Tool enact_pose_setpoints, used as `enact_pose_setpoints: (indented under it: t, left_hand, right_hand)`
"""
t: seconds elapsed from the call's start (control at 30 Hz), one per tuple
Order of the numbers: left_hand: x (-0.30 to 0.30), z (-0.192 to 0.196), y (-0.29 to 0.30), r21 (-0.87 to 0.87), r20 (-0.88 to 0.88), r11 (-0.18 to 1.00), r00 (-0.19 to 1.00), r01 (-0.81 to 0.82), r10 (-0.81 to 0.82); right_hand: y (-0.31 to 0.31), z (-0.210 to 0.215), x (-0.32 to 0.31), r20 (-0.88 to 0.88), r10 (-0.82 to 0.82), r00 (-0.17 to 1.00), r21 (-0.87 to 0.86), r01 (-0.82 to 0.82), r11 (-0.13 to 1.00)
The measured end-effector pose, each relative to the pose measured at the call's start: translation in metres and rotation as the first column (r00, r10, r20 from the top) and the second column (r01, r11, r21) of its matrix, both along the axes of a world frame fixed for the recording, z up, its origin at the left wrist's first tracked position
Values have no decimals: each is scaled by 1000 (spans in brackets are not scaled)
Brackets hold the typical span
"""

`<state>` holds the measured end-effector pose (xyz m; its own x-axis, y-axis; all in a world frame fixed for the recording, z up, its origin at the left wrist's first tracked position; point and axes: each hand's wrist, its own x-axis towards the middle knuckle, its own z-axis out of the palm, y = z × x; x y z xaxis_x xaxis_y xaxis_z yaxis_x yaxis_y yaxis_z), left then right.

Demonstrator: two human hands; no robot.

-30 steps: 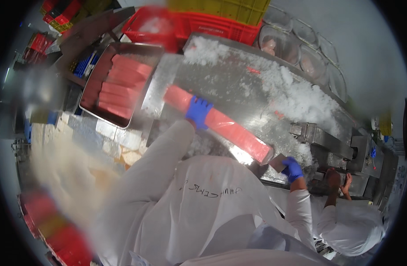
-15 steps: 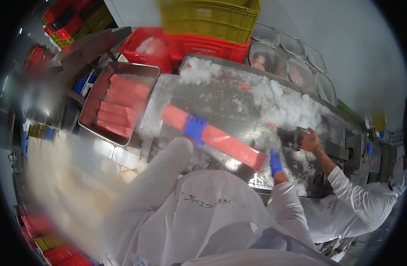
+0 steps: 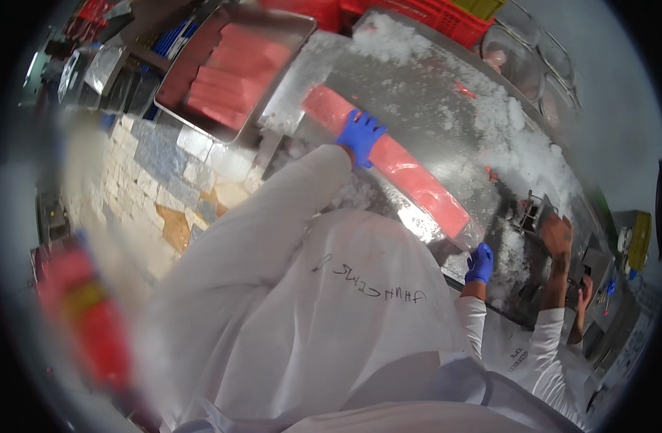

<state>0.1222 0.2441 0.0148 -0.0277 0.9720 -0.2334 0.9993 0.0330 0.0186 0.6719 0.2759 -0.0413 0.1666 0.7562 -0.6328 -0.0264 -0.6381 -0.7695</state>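
A long pink slab in a clear plastic bag point(image 3: 417, 175) lies at a slant across the wet metal table point(image 3: 399, 92). My left hand point(image 3: 361, 137), in a blue glove, grips it from above near its far left end, with the fingers over the top. At the near right end, my right hand point(image 3: 480, 263), also gloved in blue, has its fingers closed on the loose end of the clear bag. To the left, a deep metal tray point(image 3: 160, 101) holds several similar pink slabs side by side.
Crushed ice point(image 3: 518, 133) lies along the table's far side with small pink scraps. A co-worker's bare hand point(image 3: 557, 234) is close on the right, beside a metal fixture point(image 3: 534, 211). Red crates point(image 3: 432, 18) and clear tubs point(image 3: 510, 54) stand beyond.
My right hand, earlier stretched out beside the bag, is now closed on its end. The head view has shifted, showing more floor. A co-worker's second hand has come into view.
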Motion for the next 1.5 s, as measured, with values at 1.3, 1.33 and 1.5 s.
enact_pose_setpoints:
  t: [1.3, 1.33, 1.5]
  left_hand:
    - [-83, 31, -35, 472, 521, 842, 853, -259, -29]
    - [-66, 27, -24, 549, 541, 776, 840, -309, -49]
    - [37, 122, -11, 248, 526, 964, 823, 91, -213]
  right_hand:
    - [6, 180, -255, -531, 566, 631, 622, -163, 766]
    - [6, 175, -254, -541, 549, 637, 637, -117, 762]
    - [18, 191, -270, -323, 576, 751, 640, -275, 717]
